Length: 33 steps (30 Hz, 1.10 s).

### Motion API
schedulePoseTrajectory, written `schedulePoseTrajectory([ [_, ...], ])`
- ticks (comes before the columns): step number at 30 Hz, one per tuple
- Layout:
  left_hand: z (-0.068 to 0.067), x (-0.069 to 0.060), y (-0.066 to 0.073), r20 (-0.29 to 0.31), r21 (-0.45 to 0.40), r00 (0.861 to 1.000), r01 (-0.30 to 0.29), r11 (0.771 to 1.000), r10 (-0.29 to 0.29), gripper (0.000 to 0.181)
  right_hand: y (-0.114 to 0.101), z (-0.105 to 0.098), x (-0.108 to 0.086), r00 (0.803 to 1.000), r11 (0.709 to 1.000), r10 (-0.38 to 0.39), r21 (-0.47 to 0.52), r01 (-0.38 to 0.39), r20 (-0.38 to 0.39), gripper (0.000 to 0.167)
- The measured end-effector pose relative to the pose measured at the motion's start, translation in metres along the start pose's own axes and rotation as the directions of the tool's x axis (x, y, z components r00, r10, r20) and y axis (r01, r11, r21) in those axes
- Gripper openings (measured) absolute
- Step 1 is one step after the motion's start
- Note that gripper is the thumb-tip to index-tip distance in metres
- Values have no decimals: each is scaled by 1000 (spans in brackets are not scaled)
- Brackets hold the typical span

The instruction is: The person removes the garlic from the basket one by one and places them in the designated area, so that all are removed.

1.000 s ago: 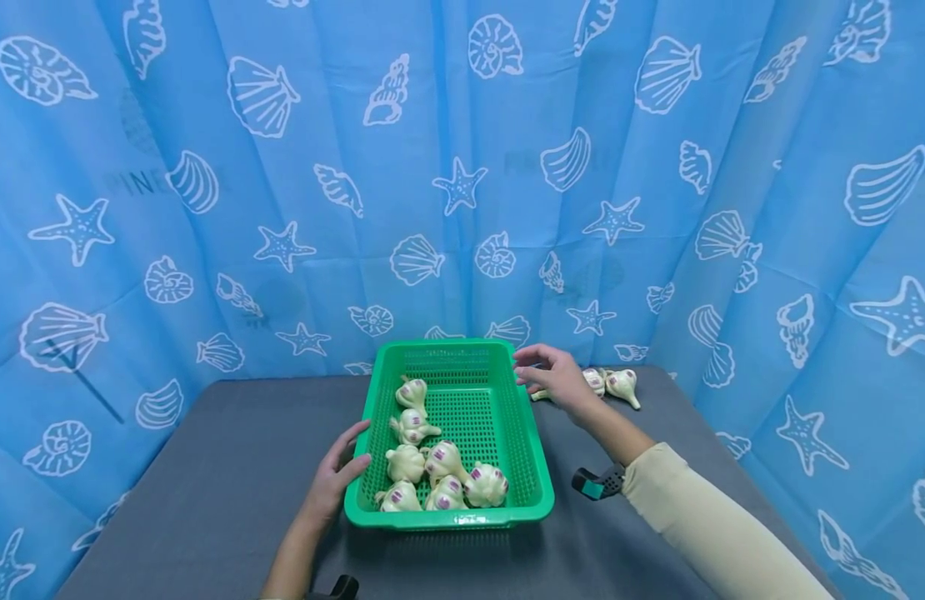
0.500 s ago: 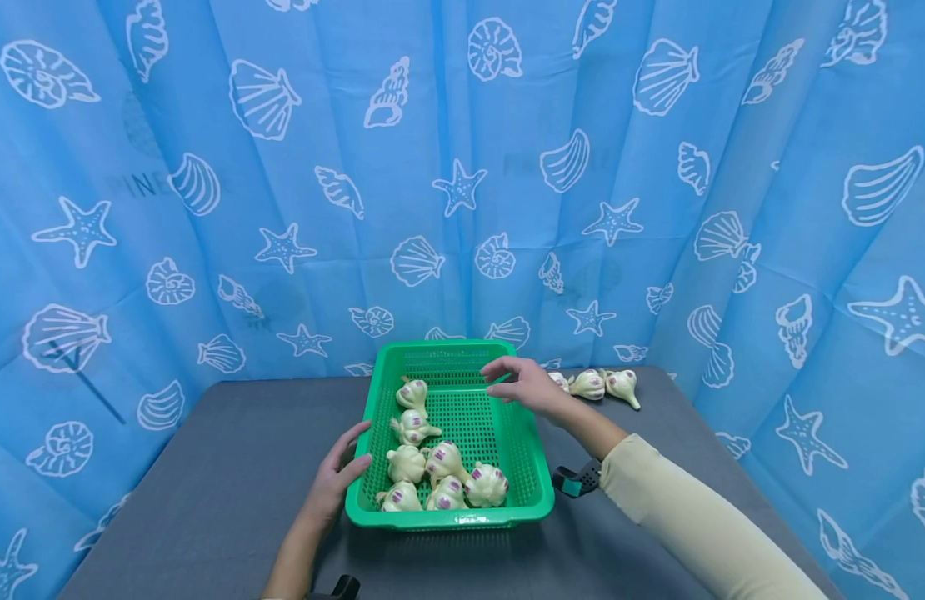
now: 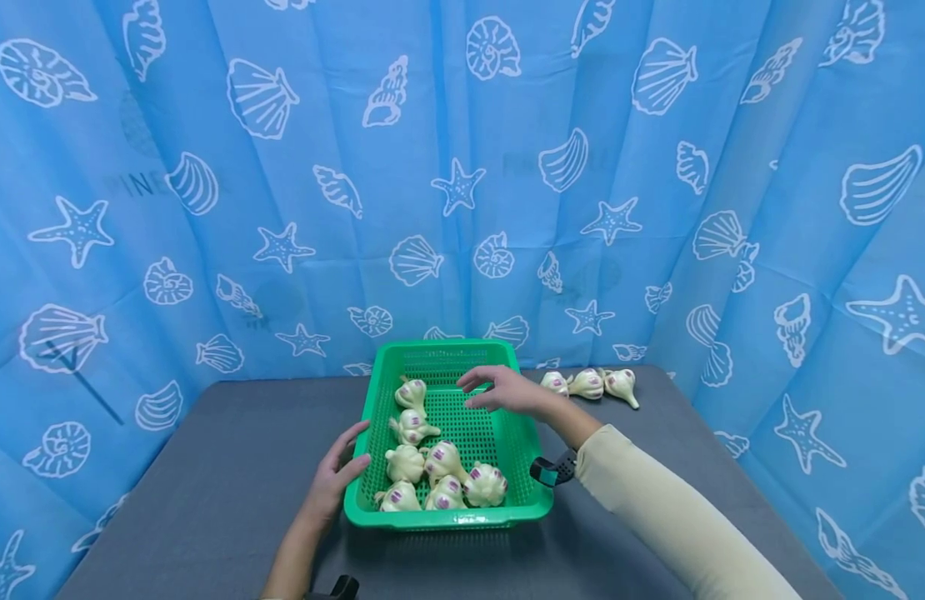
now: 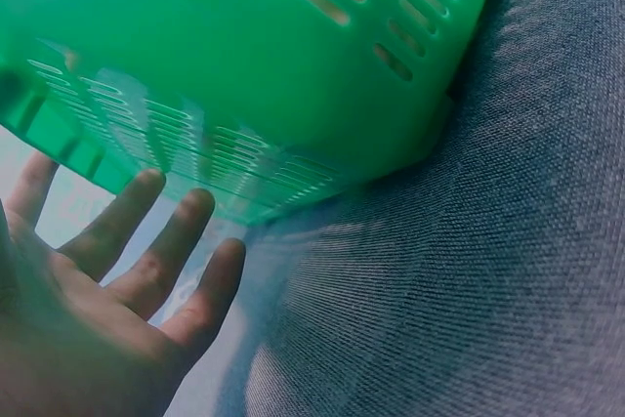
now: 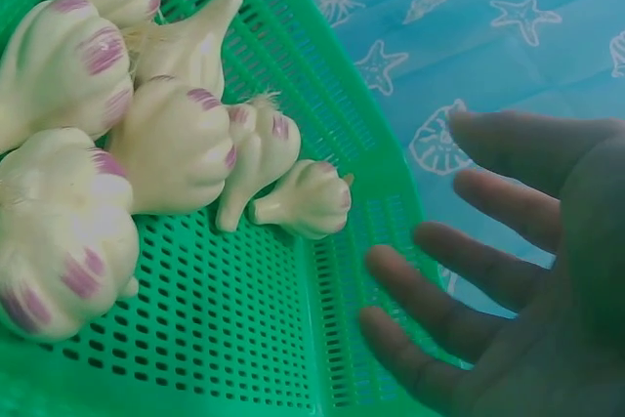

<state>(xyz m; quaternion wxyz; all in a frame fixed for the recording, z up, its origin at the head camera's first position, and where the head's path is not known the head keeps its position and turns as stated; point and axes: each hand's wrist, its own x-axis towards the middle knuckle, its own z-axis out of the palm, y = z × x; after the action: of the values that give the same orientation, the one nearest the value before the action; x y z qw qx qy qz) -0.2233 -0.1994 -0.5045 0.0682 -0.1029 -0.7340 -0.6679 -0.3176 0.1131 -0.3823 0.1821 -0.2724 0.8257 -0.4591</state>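
Observation:
A green basket (image 3: 447, 520) holds several garlic bulbs (image 3: 442, 458), along its left side and near end. The left hand (image 3: 335, 475) rests at the basket's left rim, thumb over the edge; in the left wrist view its spread fingers (image 4: 176, 241) lie beside the basket's outer wall (image 4: 244, 65). Over the right part of the basket hovers the right hand (image 3: 507, 392), fingers relaxed and holding nothing. The right wrist view shows this hand (image 5: 488, 261) apart from the bulbs (image 5: 176, 144).
To the right of the basket, three garlic bulbs (image 3: 587, 384) lie in a row near the back edge of the grey table (image 3: 245, 467). A blue curtain (image 3: 462, 125) with white shell patterns hangs behind.
The right hand has moved left from the basket's right rim to above its inside, uncovering more of the bulbs on the table. The left hand and basket stay where they were.

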Motion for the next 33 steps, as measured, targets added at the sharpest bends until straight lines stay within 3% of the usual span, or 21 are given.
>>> schedulePoseTrajectory([
  [5,0,-1,1,2,4,1000,5,1000,-5,53,0,4,8,991,998,57,13,-59,122,45],
  [13,0,-1,2,-1,8,1000,15,1000,-15,53,4,12,20,953,994,103,12,-111,284,46],
  [24,0,0,0,7,5,1000,-12,1000,12,52,21,29,31,911,988,142,8,-157,387,49],
  [33,0,-1,2,0,11,1000,-16,1000,16,52,22,42,36,874,981,190,-41,-192,447,50],
])
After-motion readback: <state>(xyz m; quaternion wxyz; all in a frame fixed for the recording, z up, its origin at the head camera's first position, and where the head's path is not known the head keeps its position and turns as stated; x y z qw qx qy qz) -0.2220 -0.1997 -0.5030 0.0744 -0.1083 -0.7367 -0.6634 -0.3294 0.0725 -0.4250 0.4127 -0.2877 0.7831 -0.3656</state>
